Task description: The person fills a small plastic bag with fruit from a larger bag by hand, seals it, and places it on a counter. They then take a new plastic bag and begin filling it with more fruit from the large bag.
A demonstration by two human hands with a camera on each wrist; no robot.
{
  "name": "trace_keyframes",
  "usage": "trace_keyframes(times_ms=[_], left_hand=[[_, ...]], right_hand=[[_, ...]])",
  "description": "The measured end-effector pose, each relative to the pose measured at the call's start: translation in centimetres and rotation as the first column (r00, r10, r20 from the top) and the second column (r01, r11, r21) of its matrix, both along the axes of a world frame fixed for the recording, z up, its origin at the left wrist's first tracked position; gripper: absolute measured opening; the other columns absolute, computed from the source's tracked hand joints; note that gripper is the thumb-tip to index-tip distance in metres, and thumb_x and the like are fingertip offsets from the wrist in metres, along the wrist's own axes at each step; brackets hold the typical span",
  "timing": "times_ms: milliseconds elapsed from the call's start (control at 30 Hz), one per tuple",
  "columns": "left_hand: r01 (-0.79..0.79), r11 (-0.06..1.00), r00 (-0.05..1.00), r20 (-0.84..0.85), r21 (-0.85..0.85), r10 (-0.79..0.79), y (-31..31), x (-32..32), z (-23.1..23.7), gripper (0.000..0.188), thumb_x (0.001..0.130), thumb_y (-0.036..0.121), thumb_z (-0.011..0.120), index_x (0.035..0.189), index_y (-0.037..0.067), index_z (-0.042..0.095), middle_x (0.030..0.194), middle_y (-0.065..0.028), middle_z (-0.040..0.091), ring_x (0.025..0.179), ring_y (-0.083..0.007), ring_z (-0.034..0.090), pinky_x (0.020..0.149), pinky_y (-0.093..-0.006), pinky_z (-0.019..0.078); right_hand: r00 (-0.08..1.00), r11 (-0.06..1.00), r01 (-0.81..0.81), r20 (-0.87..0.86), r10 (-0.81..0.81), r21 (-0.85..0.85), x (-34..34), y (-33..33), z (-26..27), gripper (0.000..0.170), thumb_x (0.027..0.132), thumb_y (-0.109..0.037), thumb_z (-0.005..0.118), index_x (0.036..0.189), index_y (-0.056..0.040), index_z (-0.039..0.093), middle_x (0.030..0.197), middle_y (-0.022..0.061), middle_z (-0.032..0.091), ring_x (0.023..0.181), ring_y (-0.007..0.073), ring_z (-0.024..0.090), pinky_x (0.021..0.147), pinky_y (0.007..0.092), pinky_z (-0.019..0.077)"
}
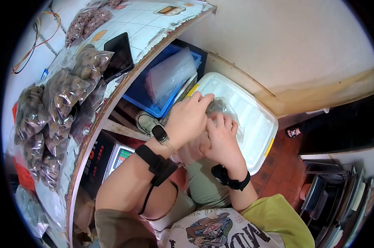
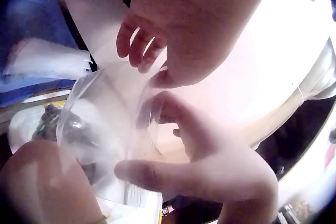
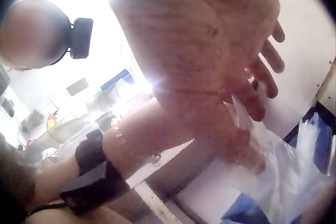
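Observation:
In the head view, my left hand [image 1: 191, 118] and right hand [image 1: 223, 138] meet over a clear plastic bag [image 1: 236, 118]. Dark contents show through its film. The left wrist view has the bag [image 2: 100, 124] hanging with its mouth upward. My right hand [image 2: 210, 155] holds the rim there between spread thumb and forefinger. Thumb and fingers of my left hand [image 2: 184, 35] pinch the same rim from above. Part of the bag is hidden by the hands in the head view. A white storage box [image 1: 263, 128] with yellow clips lies beneath it.
A blue crate [image 1: 131, 97] holds flat plastic bags [image 1: 170, 76]. On the counter lie a black phone [image 1: 118, 56] and filled bags of brown round pieces [image 1: 65, 89]. A scale [image 1: 123, 157] stands under the counter edge, near a grey shoe [image 1: 146, 123]. Another person's foot [image 1: 292, 132] shows at right.

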State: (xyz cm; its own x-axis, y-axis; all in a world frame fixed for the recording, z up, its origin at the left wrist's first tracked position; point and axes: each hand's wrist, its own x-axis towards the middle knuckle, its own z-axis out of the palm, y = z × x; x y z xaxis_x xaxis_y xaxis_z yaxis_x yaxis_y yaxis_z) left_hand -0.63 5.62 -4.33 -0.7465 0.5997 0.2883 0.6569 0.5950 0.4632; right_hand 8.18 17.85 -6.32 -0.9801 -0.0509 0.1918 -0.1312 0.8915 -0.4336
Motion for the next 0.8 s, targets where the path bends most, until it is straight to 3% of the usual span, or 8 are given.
trace_keyframes(times_ms=[100,333,433,500,633,800], left_hand=[[-0.049,0.998,0.998,-0.027,0.040,0.051,-0.1,-0.2,0.6,0.042,0.078,0.004,0.052,0.120,0.009,0.054,0.100,-0.0134,0.055,0.089,-0.0362,0.059,0.074,-0.0451,0.0492],[-0.049,0.996,0.994,-0.094,0.072,0.056,-0.7,-0.5,0.9,0.038,0.078,0.004,0.055,0.116,0.009,0.055,0.103,-0.0126,0.056,0.086,-0.0356,0.060,0.072,-0.0445,0.0494],[-0.077,0.989,0.990,-0.110,0.123,0.091,-0.9,-0.8,1.3,0.026,0.080,0.006,0.056,0.106,0.008,0.059,0.097,-0.0110,0.058,0.081,-0.0340,0.060,0.069,-0.0416,0.0496],[-0.113,0.972,0.984,-0.113,0.205,0.138,-1.1,-1.1,1.8,0.015,0.081,0.008,0.058,0.096,0.007,0.061,0.087,-0.0093,0.059,0.075,-0.0307,0.061,0.065,-0.0380,0.0489],[-0.178,0.960,0.981,-0.032,0.217,0.189,-1.4,-0.8,3.4,0.009,0.081,0.006,0.058,0.089,0.006,0.059,0.083,-0.0101,0.060,0.078,-0.0320,0.062,0.067,-0.0418,0.0500],[-0.172,0.932,0.979,-0.051,0.320,0.198,-1.4,-0.6,4.1,0.007,0.082,0.007,0.059,0.088,0.006,0.057,0.082,-0.0095,0.060,0.074,-0.0294,0.062,0.063,-0.0391,0.0489]], right_hand=[[0.998,0.999,-0.038,0.044,0.037,0.009,0.5,-0.3,0.0,0.057,0.056,-0.014,0.074,0.108,-0.0050,0.052,0.120,0.0164,0.043,0.119,0.0368,0.037,0.100,0.0497,0.0275],[0.996,0.997,-0.075,0.050,0.076,-0.022,1.1,-0.1,0.4,0.055,0.057,-0.015,0.074,0.107,-0.0051,0.051,0.121,0.0168,0.043,0.118,0.0364,0.037,0.098,0.0468,0.0306],[1.000,1.000,-0.011,-0.003,0.011,0.001,1.0,0.4,-0.2,0.043,0.063,-0.018,0.073,0.100,-0.0061,0.054,0.117,0.0157,0.045,0.115,0.0355,0.040,0.096,0.0456,0.0319],[0.998,0.996,0.050,-0.037,-0.047,0.075,1.0,0.8,-0.4,0.020,0.070,-0.019,0.067,0.085,-0.0064,0.064,0.100,0.0117,0.051,0.102,0.0321,0.046,0.087,0.0424,0.0355],[0.975,0.975,0.200,-0.119,-0.189,0.094,0.2,1.7,-1.2,0.020,0.077,-0.023,0.062,0.069,-0.0074,0.072,0.085,0.0079,0.055,0.089,0.0283,0.048,0.076,0.0407,0.0374],[0.967,0.965,0.249,-0.066,-0.244,0.078,-1.0,2.6,1.0,0.020,0.080,-0.021,0.061,0.071,-0.0067,0.072,0.084,0.0083,0.055,0.088,0.0288,0.048,0.077,0.0400,0.0376]])
